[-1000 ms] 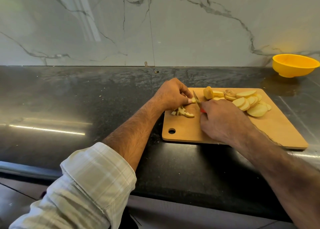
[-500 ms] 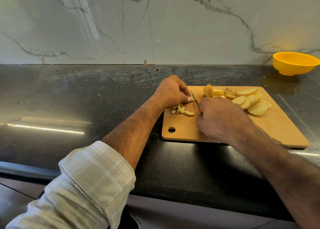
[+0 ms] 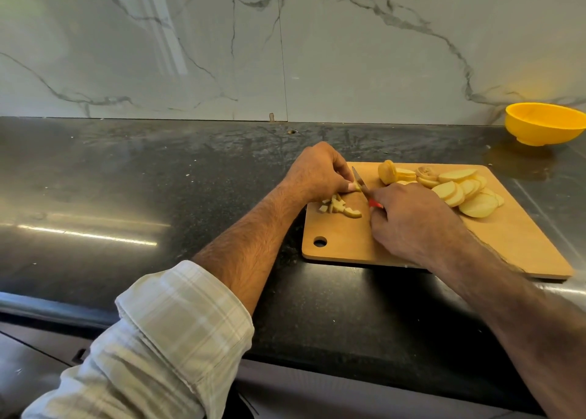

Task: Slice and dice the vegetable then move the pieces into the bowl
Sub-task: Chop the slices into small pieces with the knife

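The board (image 3: 396,244) lies on the counter (image 3: 158,196). The right hand (image 3: 412,225) holds the knife (image 3: 361,185) over the board's left part. Just left of the blade, the left hand (image 3: 317,173) pinches a piece (image 3: 357,186). Below that pinch lie the dice (image 3: 337,208). Right of the knife lie the slices (image 3: 459,190). Far right and behind, off the board, stands the bowl (image 3: 543,125), against the wall (image 3: 285,44).

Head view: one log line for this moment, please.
phase: dicing | left hand: pinches slice | right hand: grips knife | bowl: apart
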Motion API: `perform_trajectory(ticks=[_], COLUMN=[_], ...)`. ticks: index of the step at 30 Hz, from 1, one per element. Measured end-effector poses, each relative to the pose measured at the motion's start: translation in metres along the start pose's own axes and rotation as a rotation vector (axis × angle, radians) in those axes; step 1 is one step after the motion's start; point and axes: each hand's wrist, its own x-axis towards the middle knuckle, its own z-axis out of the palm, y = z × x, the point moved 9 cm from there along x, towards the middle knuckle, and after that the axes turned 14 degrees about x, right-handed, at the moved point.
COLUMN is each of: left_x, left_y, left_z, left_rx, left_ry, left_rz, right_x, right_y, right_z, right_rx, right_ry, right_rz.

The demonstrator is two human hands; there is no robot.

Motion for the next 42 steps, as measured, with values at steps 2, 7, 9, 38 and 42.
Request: perform_trajectory(ticks=[2,7,9,38,42], left_x=[0.0,0.0,0.001,-0.005,-0.001], left_y=[0.0,0.001,0.0,0.011,0.025], left_z=[0.0,0.001,0.001,0.001,0.008], left_rx=[-0.001,-0.01,-0.011,0.095,0.233], left_ry=[0.001,-0.002,0.0,-0.023,-0.001], left_rz=[0.0,-0.01,-0.01,0.169,0.173], right_x=[0.0,0.004,0.003,0.004,0.006], right_y=[-0.003,-0.008,-0.006,0.034,0.04], right_z=[0.003,0.004,0.004,-0.044,-0.047], right_rx=[-0.027,-0.035,-0.028,0.353,0.341], right_ry=[-0.034,-0.059,-0.05,0.281,0.288], right_rz=[0.015,0.039,0.04,-0.036,0.013])
